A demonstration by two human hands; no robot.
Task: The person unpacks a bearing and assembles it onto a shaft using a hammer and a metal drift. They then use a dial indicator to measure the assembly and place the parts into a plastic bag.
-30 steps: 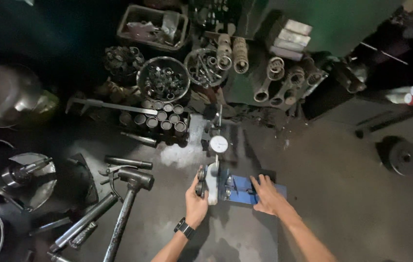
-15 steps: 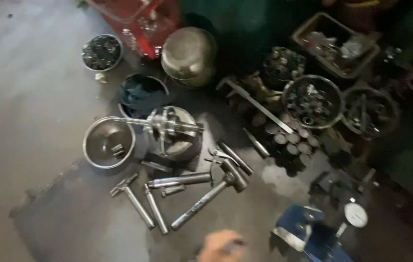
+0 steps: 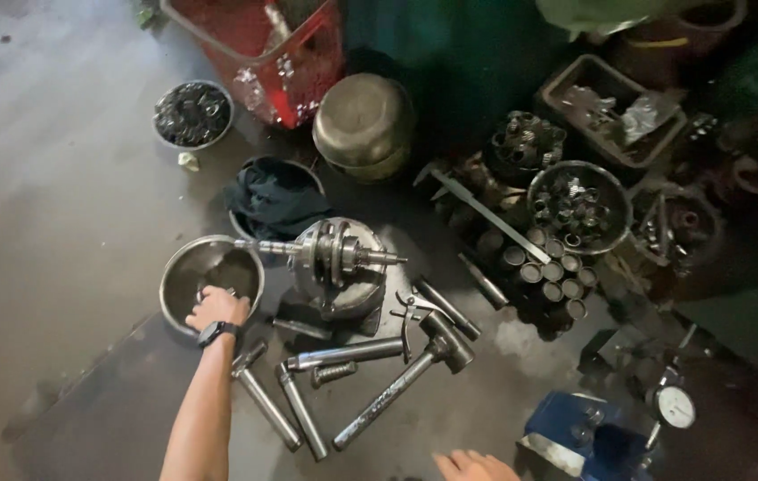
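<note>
You are looking down at a dark, stained concrete floor (image 3: 49, 169) in a dim workshop, with parts and containers crowding the upper and right sides. A red crate (image 3: 267, 53) stands at the top, a round metal pot (image 3: 364, 125) just right of it, and a small bowl of dark metal pieces (image 3: 192, 113) to its left. The floor along the left edge lies open, while the middle is packed: a crankshaft assembly (image 3: 336, 256) sits over a metal dish, a dark cloth (image 3: 276, 198) fills a basin behind it, and a hammer (image 3: 401, 381) and several steel rods (image 3: 303, 411) lie near the lower centre. To the right, a bowl of bearings (image 3: 579, 207) stands behind rows of short steel sleeves (image 3: 550, 267), and a dial gauge (image 3: 675, 405) stands beside a blue fixture (image 3: 575, 432) near the bottom edge. Your left hand (image 3: 217, 307) reaches forward with the arm stretched long, a watch at the wrist, and its grip curls over the near rim of the steel bowl (image 3: 196, 267), fingers dipping inside. I cannot tell whether it grasps anything within. Your right hand (image 3: 475, 466) shows only partly at the bottom edge, fingers loose and holding nothing, just left of the blue fixture.
</note>
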